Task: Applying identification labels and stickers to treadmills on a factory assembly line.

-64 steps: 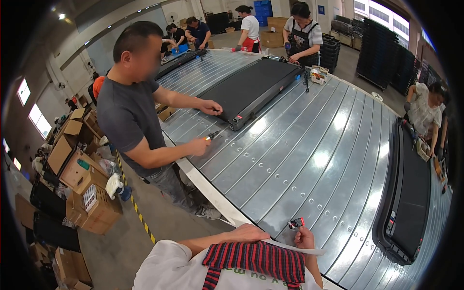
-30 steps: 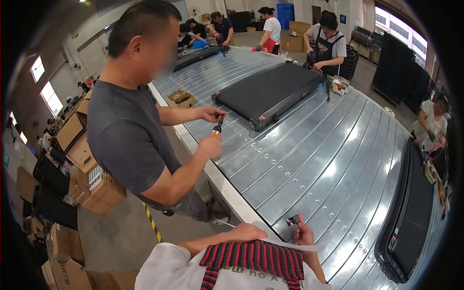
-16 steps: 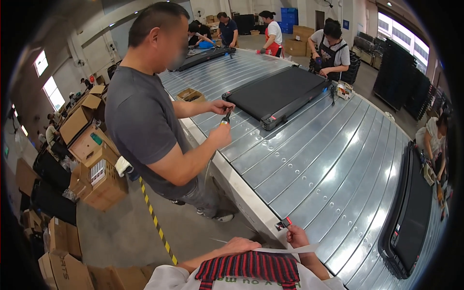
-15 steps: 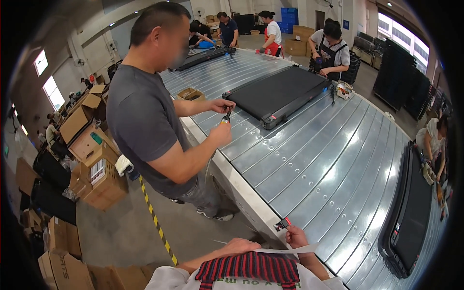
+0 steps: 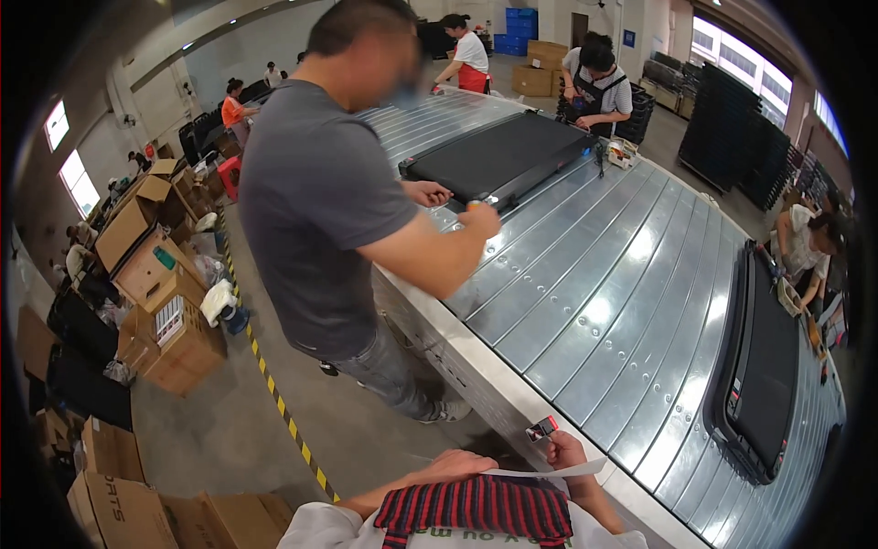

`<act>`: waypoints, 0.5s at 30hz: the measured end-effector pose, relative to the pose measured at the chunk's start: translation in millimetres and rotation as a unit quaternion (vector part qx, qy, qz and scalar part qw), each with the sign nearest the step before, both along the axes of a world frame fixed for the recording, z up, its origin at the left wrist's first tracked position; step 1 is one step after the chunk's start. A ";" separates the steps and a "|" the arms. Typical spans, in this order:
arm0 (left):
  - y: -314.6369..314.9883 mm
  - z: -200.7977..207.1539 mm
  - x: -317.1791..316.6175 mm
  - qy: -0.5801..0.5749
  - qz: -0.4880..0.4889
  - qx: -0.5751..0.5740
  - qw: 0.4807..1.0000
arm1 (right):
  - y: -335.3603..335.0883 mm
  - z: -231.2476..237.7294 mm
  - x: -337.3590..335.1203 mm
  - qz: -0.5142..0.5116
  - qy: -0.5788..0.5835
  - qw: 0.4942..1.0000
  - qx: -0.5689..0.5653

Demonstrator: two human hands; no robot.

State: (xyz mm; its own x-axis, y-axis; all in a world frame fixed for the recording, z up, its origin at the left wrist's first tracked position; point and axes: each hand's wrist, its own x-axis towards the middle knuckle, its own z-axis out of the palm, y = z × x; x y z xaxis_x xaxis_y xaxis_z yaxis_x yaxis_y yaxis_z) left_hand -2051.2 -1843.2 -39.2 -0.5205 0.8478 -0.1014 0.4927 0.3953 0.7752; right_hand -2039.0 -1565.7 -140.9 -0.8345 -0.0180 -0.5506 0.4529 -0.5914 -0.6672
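At the metal tabletop's near edge, my right hand (image 5: 566, 451) pinches a small black-and-red label (image 5: 542, 428) between thumb and fingers. A white sheet (image 5: 572, 470), seen nearly edge-on, stretches across in front of my striped apron (image 5: 476, 508). My left hand (image 5: 460, 465) is bent over the sheet's left end, its fingertips mostly hidden. A co-worker in a grey shirt (image 5: 320, 174) leans over the table, an orange-and-silver hand tool (image 5: 482, 203) in one hand, by the corner of a flat black panel (image 5: 508, 156).
Another black framed panel (image 5: 759, 366) lies on the ribbed metal table (image 5: 585, 339) at the right, with people beyond it. Cardboard boxes (image 5: 174, 339) stand left of a yellow-and-black floor line (image 5: 283, 407). A small parts tray (image 5: 622, 153) sits near the far panel.
The grey-shirted co-worker has leaned right, and their hands have moved to the black panel's corner. My view has shifted slightly; my hands keep their hold on label and sheet.
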 end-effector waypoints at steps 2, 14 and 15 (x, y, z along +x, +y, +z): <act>5.7 1.8 2.8 0.005 0.004 -0.006 1.000 | 7.0 -3.6 4.1 -0.013 0.016 1.000 -0.002; 101.8 15.8 15.0 0.015 -0.004 -0.027 1.000 | 93.9 15.3 10.4 -0.017 0.061 0.998 -0.004; 115.6 15.9 16.5 -0.002 -0.009 -0.027 1.000 | 113.1 11.4 15.8 -0.018 0.062 0.998 -0.002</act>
